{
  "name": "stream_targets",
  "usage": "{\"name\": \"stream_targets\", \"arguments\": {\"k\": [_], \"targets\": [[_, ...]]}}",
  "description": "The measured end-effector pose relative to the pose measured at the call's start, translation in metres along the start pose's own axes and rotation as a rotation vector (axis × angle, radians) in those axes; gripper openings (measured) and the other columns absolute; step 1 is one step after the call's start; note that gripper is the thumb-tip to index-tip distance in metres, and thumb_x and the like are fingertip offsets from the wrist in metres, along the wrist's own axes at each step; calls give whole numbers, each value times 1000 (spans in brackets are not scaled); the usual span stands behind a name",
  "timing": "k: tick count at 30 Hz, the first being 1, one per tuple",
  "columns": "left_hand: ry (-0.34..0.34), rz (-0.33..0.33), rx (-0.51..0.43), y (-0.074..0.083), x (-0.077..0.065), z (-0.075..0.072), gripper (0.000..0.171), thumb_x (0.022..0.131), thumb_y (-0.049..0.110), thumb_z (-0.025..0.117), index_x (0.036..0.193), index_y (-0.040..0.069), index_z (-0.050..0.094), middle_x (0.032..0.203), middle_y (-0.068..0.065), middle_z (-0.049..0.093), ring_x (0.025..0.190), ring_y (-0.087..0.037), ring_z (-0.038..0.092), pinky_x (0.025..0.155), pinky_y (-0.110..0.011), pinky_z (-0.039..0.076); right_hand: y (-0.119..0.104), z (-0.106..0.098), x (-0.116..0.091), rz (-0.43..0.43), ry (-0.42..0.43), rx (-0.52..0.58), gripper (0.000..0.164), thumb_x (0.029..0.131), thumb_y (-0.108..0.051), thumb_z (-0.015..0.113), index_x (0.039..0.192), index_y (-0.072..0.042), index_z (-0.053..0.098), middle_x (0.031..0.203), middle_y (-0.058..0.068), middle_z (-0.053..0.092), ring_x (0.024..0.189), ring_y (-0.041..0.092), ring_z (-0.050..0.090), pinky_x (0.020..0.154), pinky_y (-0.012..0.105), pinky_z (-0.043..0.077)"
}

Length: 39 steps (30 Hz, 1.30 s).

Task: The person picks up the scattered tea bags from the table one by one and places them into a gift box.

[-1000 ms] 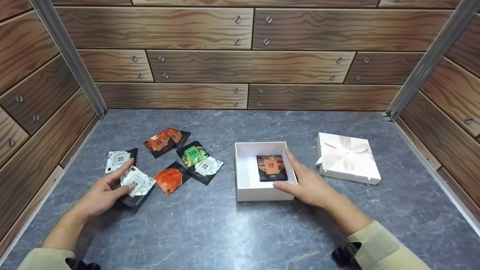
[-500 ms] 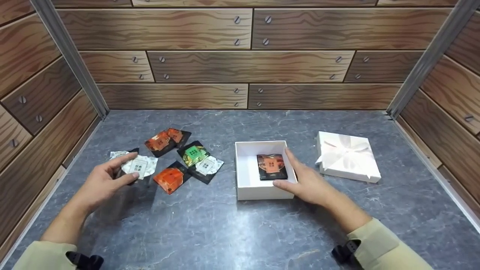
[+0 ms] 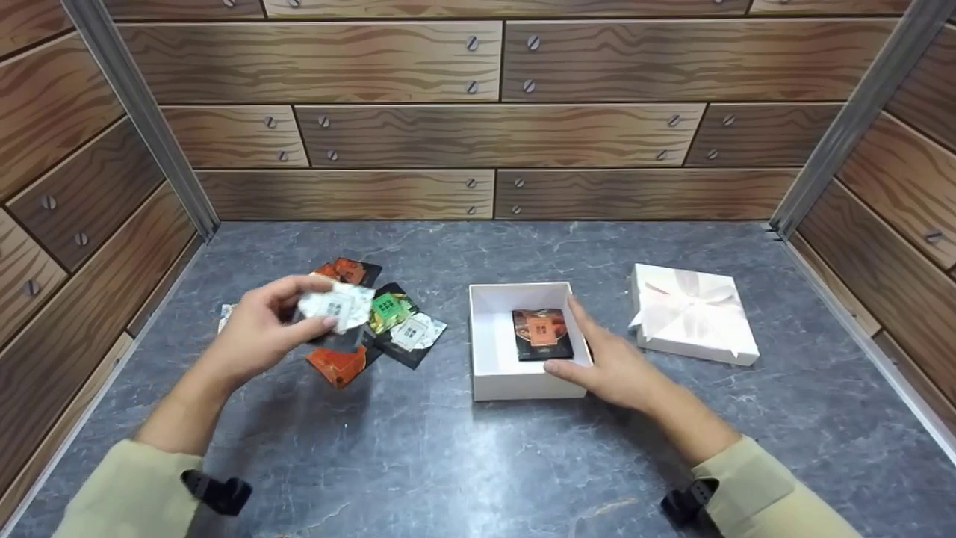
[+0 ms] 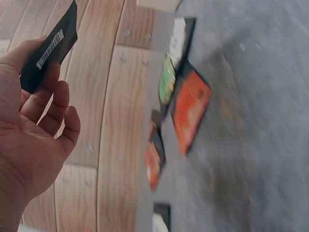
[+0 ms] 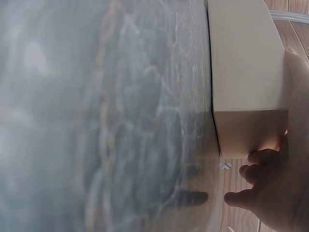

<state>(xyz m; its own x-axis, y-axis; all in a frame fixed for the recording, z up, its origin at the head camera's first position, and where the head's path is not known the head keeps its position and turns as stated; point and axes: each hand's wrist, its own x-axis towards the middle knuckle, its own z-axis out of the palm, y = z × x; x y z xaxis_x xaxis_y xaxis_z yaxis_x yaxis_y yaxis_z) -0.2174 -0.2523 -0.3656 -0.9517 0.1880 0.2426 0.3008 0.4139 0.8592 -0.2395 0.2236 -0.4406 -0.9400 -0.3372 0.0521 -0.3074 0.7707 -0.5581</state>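
Observation:
My left hand (image 3: 258, 329) pinches a flat black sachet with a white marbled label (image 3: 340, 308) between thumb and fingers, raised over the loose sachets. Its black back with a barcode strip faces the left wrist view (image 4: 50, 48). With its thumb and index finger over the rim, my right hand (image 3: 624, 370) holds the near right corner of an uncovered white box (image 3: 526, 386). Inside the box lies a black sachet with an orange label (image 3: 541, 334), toward the right wall. In the right wrist view the box's outer side (image 5: 248, 58) stands beside the hand.
Under and beside the left hand lie orange sachets (image 3: 336, 366), a green one (image 3: 387, 306) and a white-labelled one (image 3: 412, 332). Another white sachet (image 3: 225, 315) is mostly hidden behind the hand. A white lid with a ribbon bow (image 3: 694, 314) lies right of the box.
My left hand has lifted the white-labelled sachet from the left side of the table and carried it right, over the orange sachets. The right hand and box have stayed put.

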Motion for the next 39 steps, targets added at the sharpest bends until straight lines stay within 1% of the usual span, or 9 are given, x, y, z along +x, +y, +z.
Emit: {"name": "stream_targets", "arguments": {"k": [4, 9, 14, 19, 21, 27, 31, 34, 39], "targets": [[-5, 56, -1, 15, 15, 15, 39, 95, 10, 80, 133, 5, 73, 112, -16, 74, 86, -20, 67, 73, -25, 58, 1, 0, 0, 9, -2, -3, 116, 92, -71, 69, 172, -12, 10, 157, 37, 42, 140, 53, 47, 114, 67, 38], [-64, 85, -19, 35, 32, 34, 42, 98, 12, 76, 139, 4, 69, 119, -18, 74, 91, -23, 68, 77, -26, 57, 2, 1, 1, 15, -6, -9, 117, 91, -73, 69, 172, -12, 9, 158, 36, 41, 141, 53, 47, 115, 66, 38], [-132, 120, -26, 52, 49, 53, 46, 99, 15, 76, 143, 5, 66, 115, -16, 73, 91, -25, 66, 74, -26, 55, 3, 1, 0, 11, -3, 0, 117, 91, -71, 70, 172, -12, 10, 159, 35, 39, 142, 52, 46, 116, 65, 37], [-160, 160, -31, 63, 62, 72, 48, 98, 15, 77, 143, 7, 65, 111, -11, 75, 87, -25, 67, 69, -27, 54, 2, 2, 1, 14, -6, 19, 117, 90, -71, 71, 172, -14, 11, 162, 32, 38, 144, 50, 44, 118, 64, 35], [-168, 167, -41, 66, 69, 80, 48, 97, 14, 78, 143, 6, 64, 112, -11, 76, 88, -24, 69, 69, -27, 55, 2, 2, 1, 18, -7, 19, 117, 89, -72, 71, 172, -15, 10, 162, 32, 38, 144, 51, 44, 118, 64, 35], [-207, 114, -72, 71, 81, 107, 52, 95, 15, 80, 144, 9, 63, 119, -9, 75, 91, -23, 73, 71, -35, 61, 3, 2, 1, 8, -7, 13, 118, 90, -72, 70, 172, -14, 9, 160, 34, 39, 142, 53, 45, 117, 66, 35], [-236, 81, -38, 70, 85, 127, 51, 97, 21, 79, 145, 13, 62, 121, -7, 75, 91, -21, 73, 75, -39, 61, 3, 2, 1, -1, -3, 10, 117, 91, -71, 70, 172, -13, 10, 159, 35, 40, 141, 53, 47, 115, 66, 37], [-257, 62, 4, 67, 88, 142, 48, 99, 25, 76, 144, 15, 62, 125, -6, 74, 94, -18, 72, 79, -37, 61, 4, 2, 1, -1, -3, 17, 117, 91, -72, 70, 172, -14, 9, 158, 35, 41, 139, 53, 49, 114, 67, 37], [-297, 71, 67, 62, 91, 163, 48, 99, 24, 77, 144, 13, 63, 124, -7, 74, 101, -17, 71, 87, -36, 59, 3, 2, 2, 1, -7, 28, 117, 90, -73, 69, 172, -15, 9, 159, 34, 42, 140, 51, 49, 115, 66, 38]]}}
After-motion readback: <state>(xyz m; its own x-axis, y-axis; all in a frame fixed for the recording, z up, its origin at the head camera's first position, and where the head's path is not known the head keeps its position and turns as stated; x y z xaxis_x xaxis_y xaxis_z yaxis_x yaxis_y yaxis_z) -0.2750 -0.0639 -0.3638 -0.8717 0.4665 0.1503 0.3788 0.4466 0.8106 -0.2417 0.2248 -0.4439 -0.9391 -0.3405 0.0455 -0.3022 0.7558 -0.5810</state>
